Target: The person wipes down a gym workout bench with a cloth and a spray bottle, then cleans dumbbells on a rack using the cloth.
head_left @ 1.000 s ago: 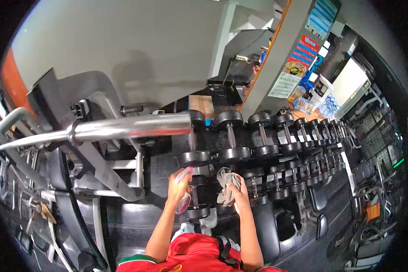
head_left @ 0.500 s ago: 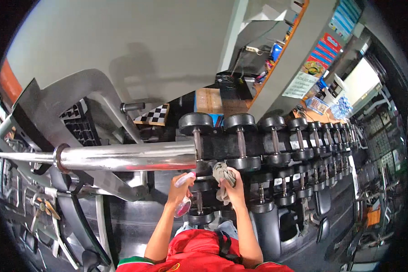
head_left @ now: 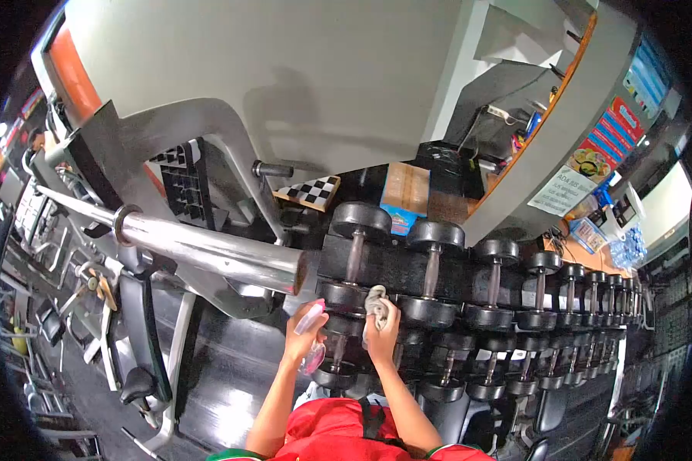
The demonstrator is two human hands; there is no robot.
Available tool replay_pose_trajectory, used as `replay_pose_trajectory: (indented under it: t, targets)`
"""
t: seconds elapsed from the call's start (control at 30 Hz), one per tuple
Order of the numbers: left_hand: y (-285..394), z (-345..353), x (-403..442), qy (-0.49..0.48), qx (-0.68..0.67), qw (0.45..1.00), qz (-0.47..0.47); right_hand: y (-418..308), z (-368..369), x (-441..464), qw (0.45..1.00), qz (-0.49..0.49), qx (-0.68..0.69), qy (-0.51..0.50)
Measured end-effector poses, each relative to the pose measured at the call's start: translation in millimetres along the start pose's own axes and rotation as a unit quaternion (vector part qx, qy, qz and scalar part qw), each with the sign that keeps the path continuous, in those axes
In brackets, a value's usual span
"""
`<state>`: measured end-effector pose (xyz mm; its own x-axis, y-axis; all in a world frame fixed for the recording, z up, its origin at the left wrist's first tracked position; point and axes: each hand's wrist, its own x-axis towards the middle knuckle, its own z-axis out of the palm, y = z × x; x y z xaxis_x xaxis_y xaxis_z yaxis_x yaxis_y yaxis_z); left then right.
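Note:
My left hand point(head_left: 303, 336) is closed round a clear spray bottle point(head_left: 312, 358) with a pink-and-white head, and pink liquid shows inside it. My right hand point(head_left: 382, 332) grips a crumpled grey cloth point(head_left: 377, 304) beside the front end of a dumbbell point(head_left: 354, 257) on the upper rack row. Whether the cloth touches that dumbbell I cannot tell. Below my hands, a lower-row dumbbell point(head_left: 337, 357) shows partly behind the bottle. A second upper-row dumbbell point(head_left: 432, 273) lies just right of the cloth.
A thick chrome barbell sleeve point(head_left: 215, 250) juts in from the left, its end close to my left hand. More dumbbells point(head_left: 494, 284) run off to the right in two rows. Behind the rack stand a cardboard box point(head_left: 405, 190) and a checkered board point(head_left: 309, 192).
The view has turned, so the rack and barbell sit lower and the sleeve slants more. My right hand and cloth have come nearer the first upper dumbbell's front end. Both hands keep their holds.

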<state>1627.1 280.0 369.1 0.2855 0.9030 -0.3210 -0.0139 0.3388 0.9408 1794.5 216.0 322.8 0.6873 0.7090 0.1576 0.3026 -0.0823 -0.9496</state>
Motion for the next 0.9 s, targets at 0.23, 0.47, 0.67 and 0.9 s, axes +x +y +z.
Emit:
replay_pose_trajectory:
  t: [0.23, 0.47, 0.67, 0.9]
  targets:
    - [-6, 21, -9, 0.042, -0.008, 0.999, 0.013, -5, -4, 2, 0.998, 0.037, 0.042, -0.029]
    - [-8, 35, -13, 0.089, 0.007, 0.996, 0.014, -12, 4, 6, 0.998, -0.046, 0.013, -0.038]
    - [-10, 38, -15, 0.078, 0.005, 0.997, -0.001, 16, 12, -1, 0.891, 0.248, 0.378, -0.04]
    - [-13, 33, -14, 0.064, 0.005, 0.998, 0.002, 72, 30, 14, 0.752, 0.411, 0.515, 0.001]
